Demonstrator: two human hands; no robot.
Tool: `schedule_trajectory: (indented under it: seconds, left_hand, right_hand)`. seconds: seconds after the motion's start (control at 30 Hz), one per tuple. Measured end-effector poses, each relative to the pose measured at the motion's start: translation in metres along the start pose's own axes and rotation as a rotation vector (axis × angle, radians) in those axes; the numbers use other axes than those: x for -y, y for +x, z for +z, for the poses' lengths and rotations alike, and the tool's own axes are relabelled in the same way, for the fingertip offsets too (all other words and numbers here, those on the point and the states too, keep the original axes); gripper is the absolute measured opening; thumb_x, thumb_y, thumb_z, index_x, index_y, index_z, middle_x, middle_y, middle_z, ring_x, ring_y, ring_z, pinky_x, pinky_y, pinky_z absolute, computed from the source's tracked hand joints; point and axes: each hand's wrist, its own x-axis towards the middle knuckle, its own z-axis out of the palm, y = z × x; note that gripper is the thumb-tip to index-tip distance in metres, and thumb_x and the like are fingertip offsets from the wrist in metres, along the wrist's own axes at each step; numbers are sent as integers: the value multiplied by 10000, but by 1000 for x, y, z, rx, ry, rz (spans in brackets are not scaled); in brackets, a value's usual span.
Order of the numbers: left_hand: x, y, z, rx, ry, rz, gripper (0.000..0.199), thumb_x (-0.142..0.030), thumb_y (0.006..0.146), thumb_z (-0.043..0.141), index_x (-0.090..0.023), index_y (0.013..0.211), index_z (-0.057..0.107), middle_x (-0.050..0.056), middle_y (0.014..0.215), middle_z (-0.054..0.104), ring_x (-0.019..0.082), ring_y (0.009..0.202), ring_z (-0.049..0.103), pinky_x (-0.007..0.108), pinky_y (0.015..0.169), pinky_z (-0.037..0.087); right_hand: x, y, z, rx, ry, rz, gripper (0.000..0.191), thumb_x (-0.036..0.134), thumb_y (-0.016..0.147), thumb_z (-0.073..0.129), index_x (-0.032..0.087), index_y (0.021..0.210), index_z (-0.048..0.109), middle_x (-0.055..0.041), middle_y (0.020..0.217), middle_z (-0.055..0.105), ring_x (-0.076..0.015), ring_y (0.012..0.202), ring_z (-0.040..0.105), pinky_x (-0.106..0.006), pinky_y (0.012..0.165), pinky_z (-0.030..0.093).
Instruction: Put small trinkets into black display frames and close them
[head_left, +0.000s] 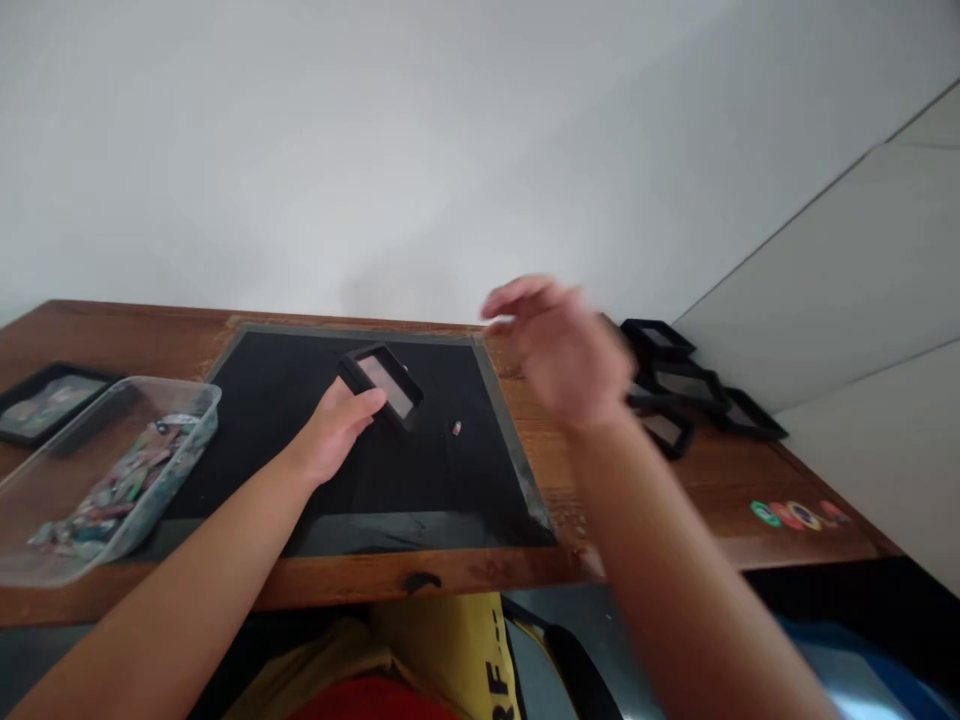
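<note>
My left hand (341,425) grips a small black frame (386,384) with a pale, pinkish panel, tilted above the black mat (405,480). The thumb presses on its near edge, and the other fingers are mostly hidden behind it. Raised over the right side of the mat, my right hand (574,355) is blurred by motion. Its fingers point left, somewhat apart, and nothing shows in them. A tiny pale and reddish piece (457,428) lies on the mat between the two hands.
At left, a clear plastic tub (214,395) holds many small colourful pieces, beside another black frame (37,400). Several black frames (686,380) are piled at right by the wall. Round stickers (799,515) sit near the right front edge of the wooden table (720,470).
</note>
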Motion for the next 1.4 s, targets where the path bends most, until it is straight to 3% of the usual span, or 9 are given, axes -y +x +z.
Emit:
schedule_trajectory:
  seconds: [0.07, 0.23, 0.37, 0.5, 0.63, 0.83, 1.0, 1.17, 1.4]
  left_hand:
    - [-2, 0, 1, 6, -76, -8, 693, -632, 746, 903, -198, 1256, 727, 150, 1215, 786, 398, 1261, 713, 554, 1084, 585]
    - [-7, 3, 4, 9, -89, 49, 635, -617, 745, 921, -211, 1196, 734, 131, 1188, 789, 375, 1245, 723, 522, 1029, 625]
    - [-8, 3, 3, 37, 3, 77, 584, -572, 729, 957, -223, 1127, 712, 118, 1148, 785, 380, 1216, 732, 529, 987, 640]
    - [0, 3, -2, -38, 57, 85, 597, -508, 734, 965, -246, 1156, 635, 94, 1175, 761, 359, 1188, 738, 541, 978, 631]
    - [5, 2, -6, -46, 61, 73, 699, -489, 697, 995, -252, 1205, 578, 109, 1280, 736, 366, 1290, 702, 576, 1097, 578]
    - [4, 3, -4, -5, 116, 38, 740, -562, 651, 1003, -247, 1183, 596, 103, 1228, 751, 389, 1285, 709, 618, 1136, 557]
    - [4, 4, -3, 35, 133, 71, 723, -511, 639, 1021, -256, 1153, 580, 83, 1130, 758, 362, 1151, 758, 616, 1062, 607]
    - [2, 4, 0, 38, 146, 88, 728, -493, 651, 1025, -253, 1172, 578, 89, 1133, 758, 362, 1144, 761, 605, 1038, 618]
    - [1, 5, 2, -117, 210, 151, 752, -520, 587, 1048, -230, 1129, 615, 54, 1051, 737, 293, 1055, 739, 489, 982, 612]
  right_hand:
    - [-20, -1, 14, 88, 76, 27, 534, 752, 972, 658, 261, 1171, 721, -82, 1232, 729, -258, 1184, 681, -462, 1055, 565]
    - [-47, -9, 50, 257, 173, 151, 689, 804, 908, 692, 263, 1334, 666, -119, 1394, 693, -294, 1315, 636, -521, 1141, 516]
    - [-46, -22, 55, 303, 115, 178, 729, 720, 860, 810, 270, 1413, 657, -134, 1495, 647, -319, 1327, 634, -549, 1136, 529]
    - [-45, -32, 59, 333, 167, 314, 998, 593, 718, 964, 308, 1583, 554, -149, 1659, 508, -341, 1355, 592, -535, 1018, 615]
    - [-44, -33, 67, 368, 223, 405, 1158, 471, 634, 1025, 300, 1641, 480, -155, 1601, 534, -326, 1343, 578, -495, 966, 633]
    - [-43, -31, 68, 367, 292, 445, 1088, 370, 561, 1056, 286, 1517, 543, -102, 1417, 591, -250, 1169, 633, -524, 1090, 555]
    - [-43, -32, 68, 373, 349, 423, 1036, 330, 520, 1070, 266, 1400, 528, -82, 1335, 580, -245, 1186, 606, -508, 1131, 508]
    - [-40, -31, 68, 372, 360, 450, 994, 325, 520, 1054, 293, 1322, 468, -78, 1351, 573, -264, 1227, 578, -518, 1122, 476]
    - [-29, -31, 66, 209, 200, 332, 1045, 363, 511, 1064, 304, 1318, 404, -99, 1409, 510, -298, 1360, 514, -514, 1183, 446]
